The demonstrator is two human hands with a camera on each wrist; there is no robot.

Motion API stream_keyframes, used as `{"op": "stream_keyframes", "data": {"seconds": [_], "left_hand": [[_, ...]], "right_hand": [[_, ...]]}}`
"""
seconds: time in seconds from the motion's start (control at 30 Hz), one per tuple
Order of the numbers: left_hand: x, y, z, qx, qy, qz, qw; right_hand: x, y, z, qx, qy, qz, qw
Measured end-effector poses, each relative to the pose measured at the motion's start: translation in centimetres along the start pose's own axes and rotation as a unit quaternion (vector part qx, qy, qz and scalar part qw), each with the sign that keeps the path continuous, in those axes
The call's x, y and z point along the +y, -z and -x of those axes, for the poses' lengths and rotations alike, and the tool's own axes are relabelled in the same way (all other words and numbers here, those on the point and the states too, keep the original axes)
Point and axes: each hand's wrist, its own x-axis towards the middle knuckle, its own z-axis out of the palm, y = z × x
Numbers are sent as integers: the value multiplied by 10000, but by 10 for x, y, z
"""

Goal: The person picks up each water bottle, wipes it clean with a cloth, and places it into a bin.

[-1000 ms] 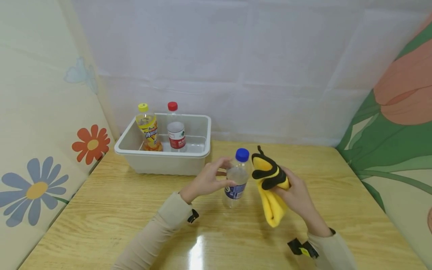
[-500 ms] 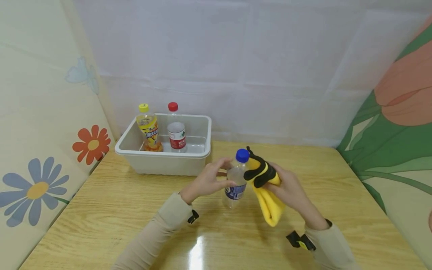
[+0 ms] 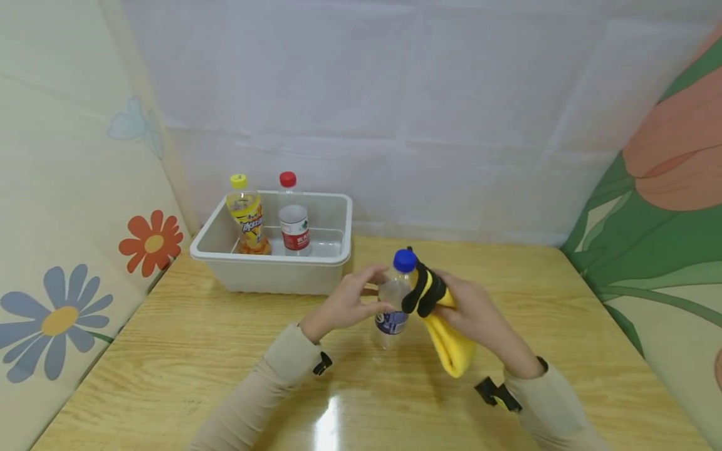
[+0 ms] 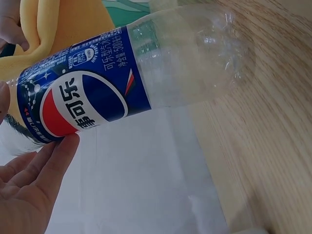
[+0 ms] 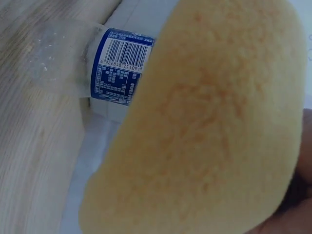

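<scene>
A clear plastic bottle (image 3: 392,322) with a blue cap (image 3: 404,260) and a blue label stands upright on the wooden table. My left hand (image 3: 350,300) holds it from the left, thumb in front and fingers behind. In the left wrist view the bottle's label (image 4: 83,87) shows a red, white and blue emblem. My right hand (image 3: 474,313) grips a folded yellow cloth (image 3: 450,346) with black edging, whose upper part lies against the bottle's right side near the shoulder. The cloth (image 5: 195,117) hides much of the bottle in the right wrist view.
Behind and to the left, a light grey plastic bin (image 3: 276,275) holds a yellow-capped bottle (image 3: 251,219) and a red-capped bottle (image 3: 294,228). A white backdrop (image 3: 383,125) rises behind the wooden table (image 3: 186,369), with flower-printed panels (image 3: 62,188) at the sides.
My right hand has moved left with the yellow cloth, bringing it from beside the bottle up against its upper right side. The left hand and the bottle have stayed in place.
</scene>
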Motion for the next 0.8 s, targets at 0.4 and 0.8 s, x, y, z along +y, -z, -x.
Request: {"op": "stream_keyframes", "data": {"seconds": [0.4,0.8], "left_hand": [[-2,-1,1,38,-162,16,9999],[-2,-2,2,88,-170,-91,9998]], "right_hand": [[-5,-9,0,22,-198,190,9996],[2,-28,5,226,-459,-161,9986]]}}
